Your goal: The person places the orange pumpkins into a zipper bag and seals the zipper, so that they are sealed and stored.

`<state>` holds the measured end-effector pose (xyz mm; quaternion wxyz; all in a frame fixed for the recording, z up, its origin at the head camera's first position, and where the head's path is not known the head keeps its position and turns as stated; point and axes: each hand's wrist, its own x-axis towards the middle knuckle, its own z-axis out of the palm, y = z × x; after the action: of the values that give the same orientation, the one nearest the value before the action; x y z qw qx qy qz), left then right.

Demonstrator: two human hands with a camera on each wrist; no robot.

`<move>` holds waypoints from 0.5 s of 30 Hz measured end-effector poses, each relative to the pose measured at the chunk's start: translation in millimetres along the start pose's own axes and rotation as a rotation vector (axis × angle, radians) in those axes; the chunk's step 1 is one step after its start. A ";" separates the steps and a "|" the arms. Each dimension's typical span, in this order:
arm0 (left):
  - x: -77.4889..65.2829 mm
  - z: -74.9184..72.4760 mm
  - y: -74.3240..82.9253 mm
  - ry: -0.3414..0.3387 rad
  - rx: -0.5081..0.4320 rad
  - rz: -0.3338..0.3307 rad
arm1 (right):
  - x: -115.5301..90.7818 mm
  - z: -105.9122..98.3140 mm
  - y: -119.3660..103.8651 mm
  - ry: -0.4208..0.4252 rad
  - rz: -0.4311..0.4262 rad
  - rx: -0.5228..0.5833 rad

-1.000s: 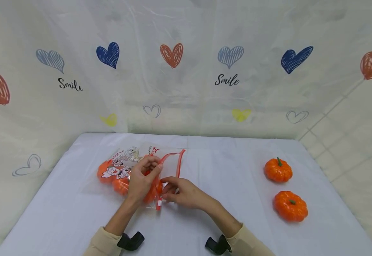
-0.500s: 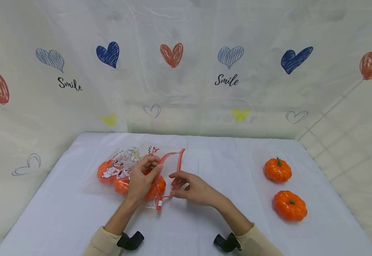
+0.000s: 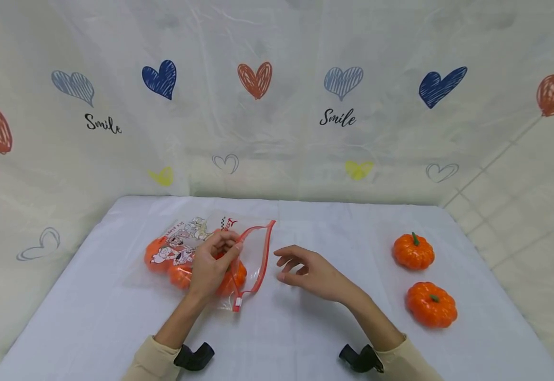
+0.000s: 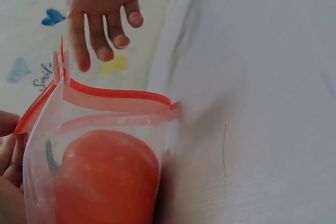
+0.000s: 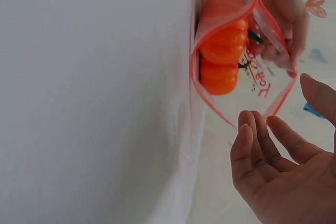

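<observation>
A clear zip bag (image 3: 253, 254) with a red zip edge and a white slider (image 3: 238, 302) lies on its side at the left of the table. Inside it are several orange toy pumpkins (image 3: 180, 276); one pumpkin (image 4: 107, 177) fills the low part of the left wrist view. My left hand (image 3: 212, 264) pinches the upper rim, and the bag's mouth gapes to the right. Just right of that mouth, my right hand (image 3: 312, 272) hovers with relaxed, bent fingers and nothing in them. In the right wrist view the pumpkins (image 5: 223, 43) show through the parted rim.
Two more orange pumpkins stand on the right of the white-covered table: a farther one (image 3: 413, 251) and a nearer one (image 3: 431, 305). A pale curtain (image 3: 296, 143) printed with hearts hangs behind the table's back edge.
My right hand has drawn away from the bag's mouth to the right and let go of its rim. A pumpkin now rests wholly inside near the opening. The left hand keeps its hold.
</observation>
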<state>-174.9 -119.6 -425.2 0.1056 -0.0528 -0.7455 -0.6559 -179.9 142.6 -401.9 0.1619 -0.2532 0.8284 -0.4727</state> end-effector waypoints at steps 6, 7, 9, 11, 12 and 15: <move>0.8 0.6 0.5 0.003 0.016 -0.021 | -11.9 -19.5 8.1 0.047 -0.004 -0.020; 0.9 0.6 0.5 0.003 0.018 -0.022 | -13.9 -22.2 9.2 0.055 -0.004 -0.024; 0.8 0.8 0.7 0.003 0.024 -0.022 | -17.7 -27.0 9.8 0.065 -0.005 -0.029; 0.5 0.8 0.7 0.005 0.030 -0.019 | -20.9 -30.9 10.8 0.074 -0.005 -0.036; 0.2 0.8 0.6 0.005 0.030 -0.017 | -22.4 -32.6 11.6 0.079 -0.005 -0.040; -0.4 1.0 0.5 0.003 0.030 -0.016 | -26.7 -37.9 13.9 0.092 0.004 -0.054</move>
<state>-174.5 -118.6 -425.0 0.1026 -0.0442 -0.7556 -0.6455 -180.9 190.3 -394.2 0.1177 -0.2338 0.8479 -0.4610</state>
